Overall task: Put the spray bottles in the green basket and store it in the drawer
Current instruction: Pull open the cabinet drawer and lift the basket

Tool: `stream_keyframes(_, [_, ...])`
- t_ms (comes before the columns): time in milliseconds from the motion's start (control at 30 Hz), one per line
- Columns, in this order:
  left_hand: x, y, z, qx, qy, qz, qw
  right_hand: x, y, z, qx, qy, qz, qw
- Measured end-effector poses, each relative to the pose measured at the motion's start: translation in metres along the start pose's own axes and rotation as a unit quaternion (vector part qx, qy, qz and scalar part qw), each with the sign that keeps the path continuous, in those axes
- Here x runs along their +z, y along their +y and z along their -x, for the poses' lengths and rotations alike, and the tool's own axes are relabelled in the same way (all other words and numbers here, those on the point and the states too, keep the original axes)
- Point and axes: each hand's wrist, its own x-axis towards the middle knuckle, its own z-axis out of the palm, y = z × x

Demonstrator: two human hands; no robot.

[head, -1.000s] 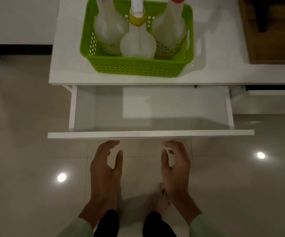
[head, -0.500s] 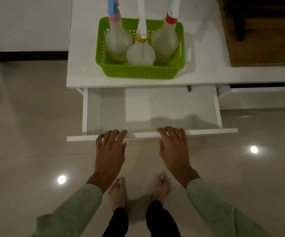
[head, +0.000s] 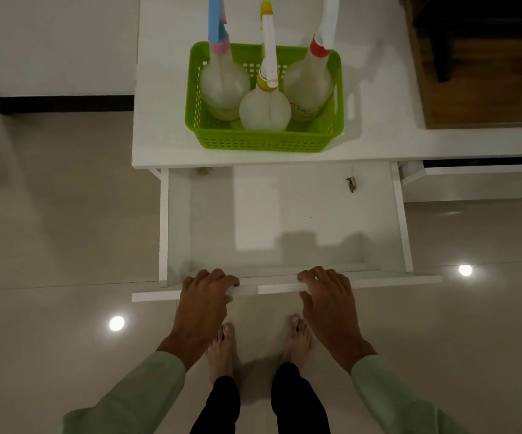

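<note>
A green basket [head: 263,141] stands on the white cabinet top [head: 165,120]. Upright inside it are three spray bottles: one with a blue and pink head [head: 223,86], one with a yellow head [head: 265,109], one with a red collar [head: 310,86]. Below it the white drawer [head: 284,220] is pulled far out. My left hand [head: 205,299] grips the drawer's front panel [head: 266,288] left of centre. My right hand [head: 327,296] grips the same panel to the right, fingers curled over its top edge.
A small dark scrap [head: 351,184] lies at the drawer's back right. A second white unit [head: 475,180] adjoins on the right, and a wooden surface [head: 479,73] lies at the top right. Glossy tiled floor [head: 50,245] surrounds my bare feet [head: 222,349].
My hands rose from below the drawer front and closed on its top edge. The drawer has slid farther out toward me, and the view has pulled back.
</note>
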Motion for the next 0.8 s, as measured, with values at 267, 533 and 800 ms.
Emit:
stream_keyframes(267, [-0.039, 0.0, -0.024, -0.018, -0.026, 0.183, 0.983, -0.045, 0.014, -0.034, 0.009, -0.038, -0.223, 0.974])
stream_keyframes(533, [-0.129, 0.006, -0.158, -0.167, 0.301, 0.309, 0.887, -0.13, 0.005, -0.173, 0.122, 0.192, -0.393, 0.891])
stream_keyframes(800, [-0.163, 0.022, -0.21, -0.208, 0.323, 0.388, 0.838, -0.165, -0.02, -0.235, 0.166, 0.158, -0.451, 0.862])
